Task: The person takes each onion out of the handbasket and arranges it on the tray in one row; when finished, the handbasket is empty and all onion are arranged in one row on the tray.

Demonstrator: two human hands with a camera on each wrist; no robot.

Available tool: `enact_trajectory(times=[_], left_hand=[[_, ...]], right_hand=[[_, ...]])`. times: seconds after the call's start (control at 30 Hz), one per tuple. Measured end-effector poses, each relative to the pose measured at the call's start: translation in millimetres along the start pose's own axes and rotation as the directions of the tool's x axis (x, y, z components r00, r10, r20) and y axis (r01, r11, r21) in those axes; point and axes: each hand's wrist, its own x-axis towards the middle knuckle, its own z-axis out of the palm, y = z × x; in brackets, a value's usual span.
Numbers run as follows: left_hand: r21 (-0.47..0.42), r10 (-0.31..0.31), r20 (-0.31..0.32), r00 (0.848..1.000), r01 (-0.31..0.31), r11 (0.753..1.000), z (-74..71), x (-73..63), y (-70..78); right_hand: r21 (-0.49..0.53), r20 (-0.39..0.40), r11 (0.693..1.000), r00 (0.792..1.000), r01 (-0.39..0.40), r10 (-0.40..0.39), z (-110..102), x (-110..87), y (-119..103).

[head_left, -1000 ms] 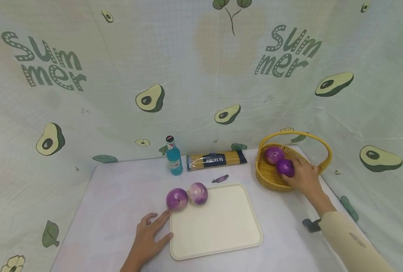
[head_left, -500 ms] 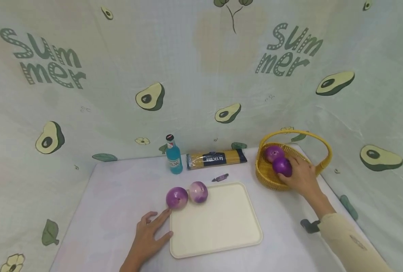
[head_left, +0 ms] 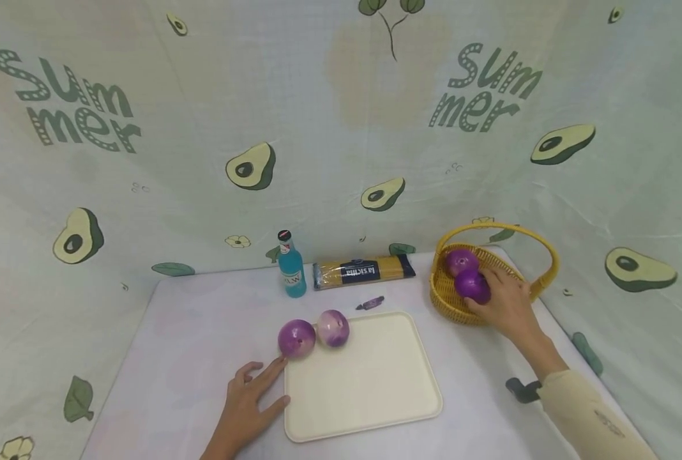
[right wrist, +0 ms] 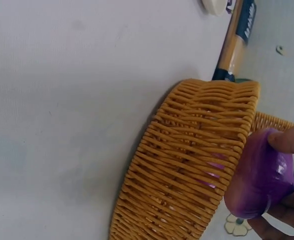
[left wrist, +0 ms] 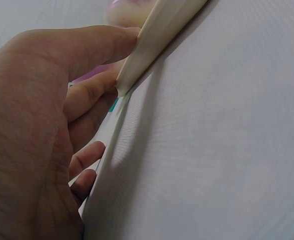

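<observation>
In the head view, my right hand (head_left: 504, 303) grips a purple onion (head_left: 472, 285) inside the yellow wicker basket (head_left: 453, 310). Thumb and fingers lie round this onion (right wrist: 259, 175) in the right wrist view, just over the basket's woven wall (right wrist: 182, 160). Behind it in the basket sits another purple onion (head_left: 462, 262). My left hand (head_left: 248, 406) touches the left edge of a cream tray (head_left: 364, 383) with thumb and forefinger tips. Close to that forefinger, a purple-and-white onion (head_left: 297, 338) sits at the tray's far left corner, beside a paler onion (head_left: 333, 328).
A blue bottle (head_left: 292, 268) stands upright at the back, left of a spaghetti pack (head_left: 364, 271). A small purple wrapped piece (head_left: 370, 303) lies between pack and tray. The basket's tall handle (head_left: 548, 255) arches over the right side. Patterned cloth hangs behind the table.
My right hand has shifted slightly left with the onion in the basket, bringing it in front of the other onion. The left hand and tray have stayed in place.
</observation>
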Motion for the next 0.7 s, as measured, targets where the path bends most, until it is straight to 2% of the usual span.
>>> enact_trajectory(times=[0.37, 0.7], left_hand=[[-0.009, -0.002, -0.006, 1.000, 0.002, 1.000, -0.8, 0.0, 0.0], [0.006, -0.006, 0.010, 1.000, 0.006, 1.000, -3.5, 0.6, 1.8]], right_hand=[[0.008, -0.008, 0.999, 0.999, 0.043, -0.043, -4, -2.1, -10], [0.002, -0.009, 0.999, 0.999, 0.044, -0.044, -5, -6.5, -23]])
